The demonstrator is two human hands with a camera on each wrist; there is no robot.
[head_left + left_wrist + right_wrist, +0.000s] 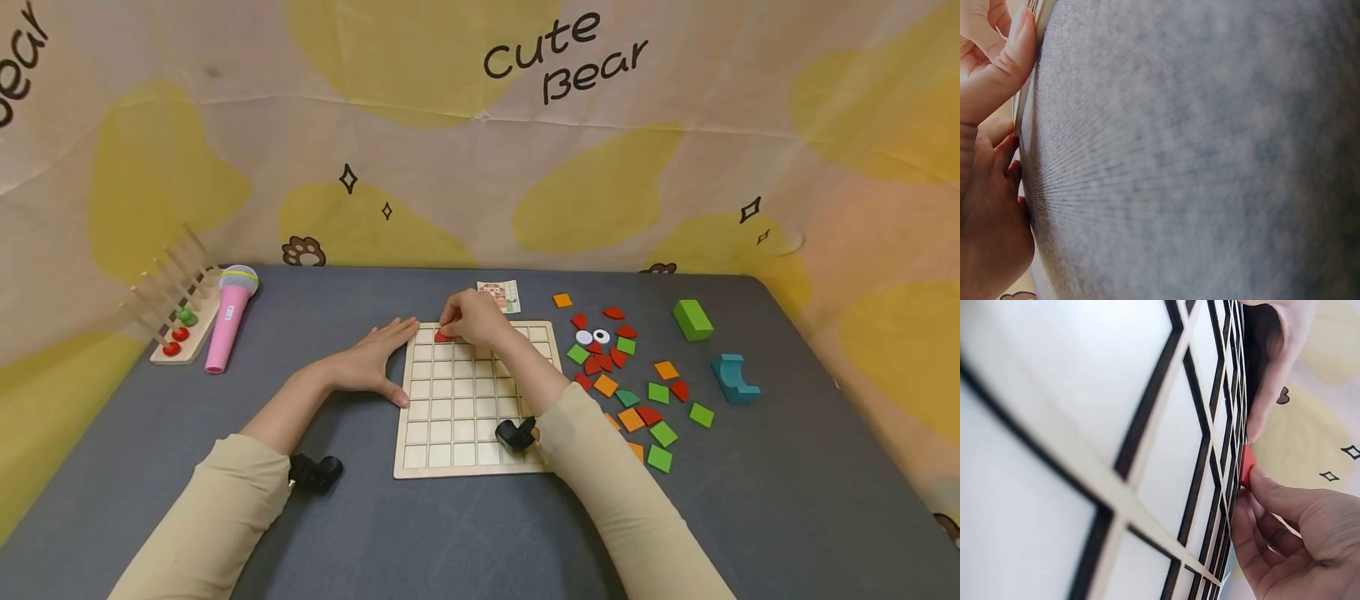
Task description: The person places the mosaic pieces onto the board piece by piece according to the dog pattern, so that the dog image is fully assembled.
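A pale wooden grid board [465,388] lies flat in the middle of the table. My left hand [367,362] rests along its left side, fingers stretched toward the far corner and thumb on the near part of that edge. At the far row, second column from the left, my right hand [474,318] pinches a small red piece [442,337] between thumb and fingers. In the right wrist view, the red piece [1247,464] stands tilted right at the grid's surface, with the left fingertips just beyond it.
Right of the board are scattered red, orange and green tiles [658,393] and two eye discs [602,336]. Farther right sit a green block [693,320] and a blue curved block [734,380]. Behind lies a picture card [512,293]; far left, a pink microphone [228,325] and peg stand [169,352].
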